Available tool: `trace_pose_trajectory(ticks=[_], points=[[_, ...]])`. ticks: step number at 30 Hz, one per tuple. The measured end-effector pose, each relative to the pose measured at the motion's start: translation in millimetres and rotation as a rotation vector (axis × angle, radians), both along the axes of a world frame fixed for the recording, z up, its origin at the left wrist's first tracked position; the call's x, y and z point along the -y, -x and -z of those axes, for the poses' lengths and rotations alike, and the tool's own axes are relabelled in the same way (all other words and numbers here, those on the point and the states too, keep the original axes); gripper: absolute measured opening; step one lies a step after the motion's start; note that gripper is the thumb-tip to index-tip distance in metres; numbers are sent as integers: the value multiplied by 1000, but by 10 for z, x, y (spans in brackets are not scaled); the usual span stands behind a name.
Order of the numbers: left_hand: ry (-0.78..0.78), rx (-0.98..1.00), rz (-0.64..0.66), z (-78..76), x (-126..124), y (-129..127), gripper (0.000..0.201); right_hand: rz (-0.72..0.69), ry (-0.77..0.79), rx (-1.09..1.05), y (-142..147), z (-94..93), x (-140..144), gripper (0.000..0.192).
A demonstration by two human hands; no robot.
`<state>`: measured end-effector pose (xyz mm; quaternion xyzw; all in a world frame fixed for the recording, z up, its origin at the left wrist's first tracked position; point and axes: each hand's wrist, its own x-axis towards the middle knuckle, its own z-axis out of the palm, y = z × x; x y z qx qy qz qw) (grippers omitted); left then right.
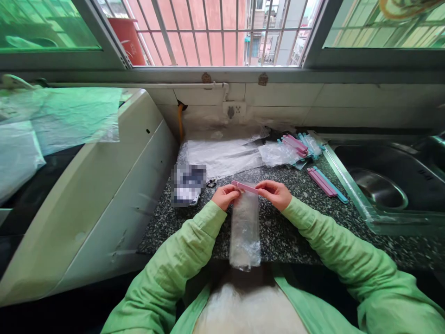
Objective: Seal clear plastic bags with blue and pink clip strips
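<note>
My left hand (225,195) and my right hand (277,192) both pinch a pink sealing clip (245,187) that sits across the top of a clear plastic bag (245,229). The bag hangs down from the clip over the front edge of the speckled granite counter (299,222), with something pale gathered at its bottom. Both arms wear green sleeves.
Loose pink and blue clips (325,182) lie to the right, more in a heap with small bags (294,148) behind. A pile of clear bags (222,155) lies at the back. A steel sink (382,185) is right, a white appliance (104,185) left, a blurred item (188,184) near my left hand.
</note>
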<state>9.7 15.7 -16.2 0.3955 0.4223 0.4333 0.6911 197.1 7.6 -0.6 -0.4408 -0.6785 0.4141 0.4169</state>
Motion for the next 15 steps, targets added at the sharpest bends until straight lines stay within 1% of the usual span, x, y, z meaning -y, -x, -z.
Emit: trace_pose_trajectory(ticks=[4, 9, 12, 15], points=[[7, -46, 30, -22, -19, -1, 23, -13, -17, -17, -11, -2, 46, 31], [5, -32, 11, -45, -6, 23, 16, -35, -12, 11, 3, 63, 43, 30], [26, -12, 50, -35, 0, 50, 20, -25, 4, 28, 4, 114, 35, 28], [55, 58, 24, -20, -4, 49, 28, -26, 7, 38, 6, 144, 34, 27]])
